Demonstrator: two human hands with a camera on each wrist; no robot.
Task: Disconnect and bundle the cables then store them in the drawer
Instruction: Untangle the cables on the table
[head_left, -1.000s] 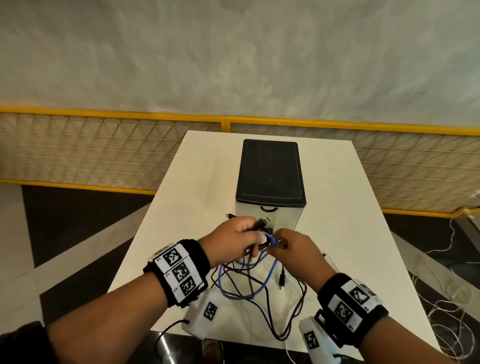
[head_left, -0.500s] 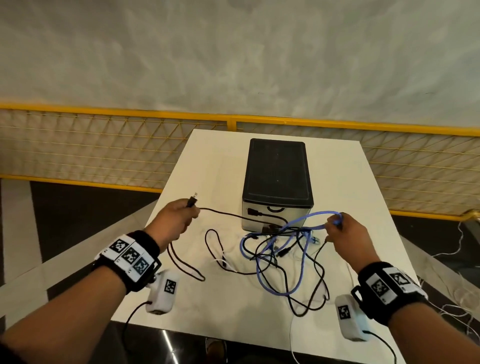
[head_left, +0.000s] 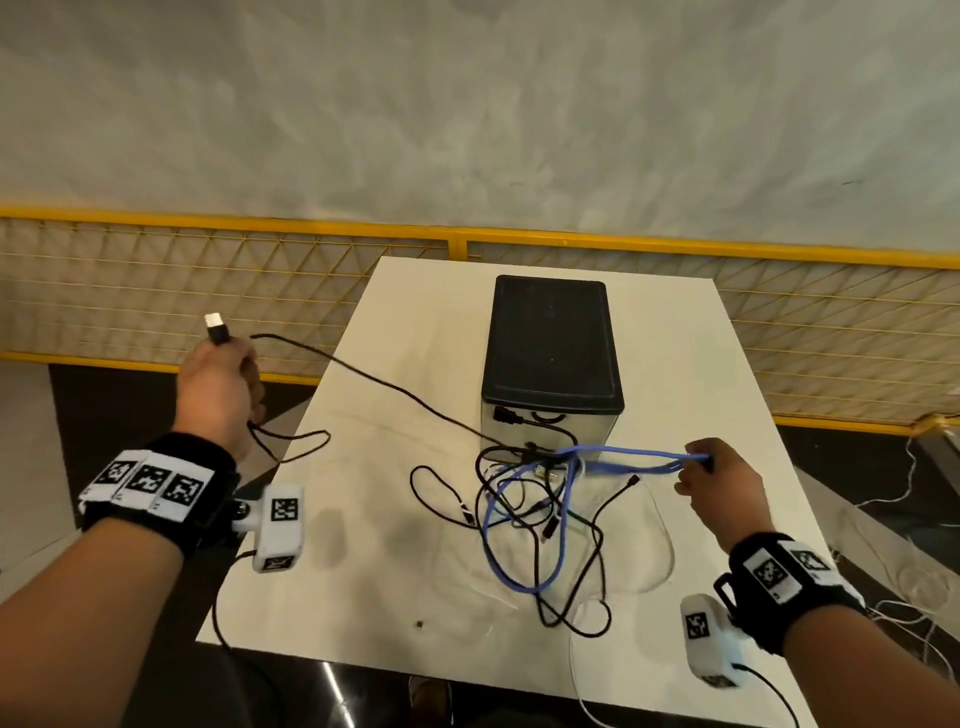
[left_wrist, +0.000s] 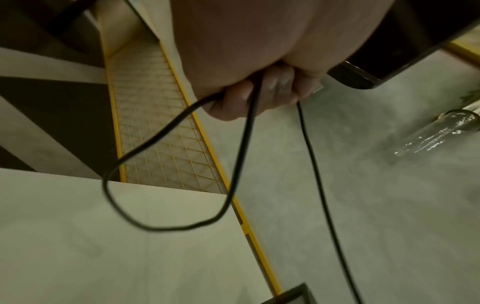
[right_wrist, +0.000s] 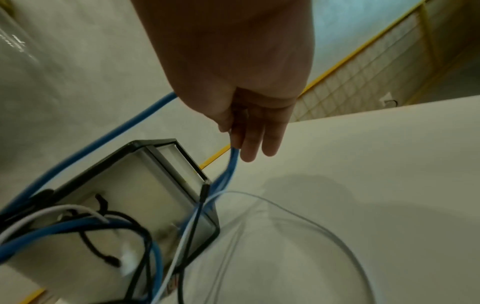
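Observation:
A tangle of black, blue and white cables (head_left: 540, 514) lies on the white table (head_left: 363, 597) in front of a small drawer unit (head_left: 551, 358) with a black top. My left hand (head_left: 218, 384) is raised past the table's left edge and grips a black cable (head_left: 395, 389) (left_wrist: 233, 168); its USB plug (head_left: 217, 327) sticks up above the fist. My right hand (head_left: 719, 483) pinches a loop of the blue cable (head_left: 634, 462) (right_wrist: 228, 170) and holds it stretched to the right of the drawer unit.
A yellow mesh fence (head_left: 156, 291) runs behind the table, with a grey wall above it. Thin white cables (head_left: 930, 582) lie on the floor at the right. The wrist cameras' own leads (head_left: 218, 613) hang over the table's front edge.
Both hands have moved apart. The left hand rose further left with the black plug, drawing its cable taut. The right hand pulled the blue loop further right.

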